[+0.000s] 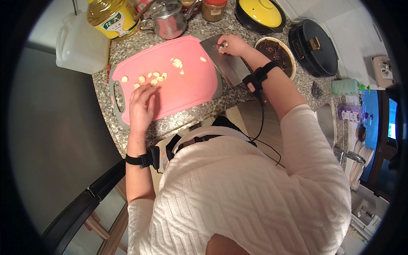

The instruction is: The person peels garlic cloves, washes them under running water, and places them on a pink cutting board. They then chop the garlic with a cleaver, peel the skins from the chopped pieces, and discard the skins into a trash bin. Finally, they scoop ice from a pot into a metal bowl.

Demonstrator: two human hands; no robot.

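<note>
A pink cutting board with a grey rim lies on the granite counter. Peeled garlic cloves are scattered over its left half, and a crushed clump of garlic sits near the middle. My left hand rests palm down at the board's front left, fingertips at the nearest cloves and thumb apart. Over a cleaver's broad steel blade, my right hand pinches small whitish bits that look like garlic skin. The blade lies along the board's right edge; its handle cannot be made out.
Right of the blade stands a bowl of dark sauce, beside a black lidded cooker and a yellow-lidded pot. Behind the board are a steel kettle and an oil bottle. A sink is at right.
</note>
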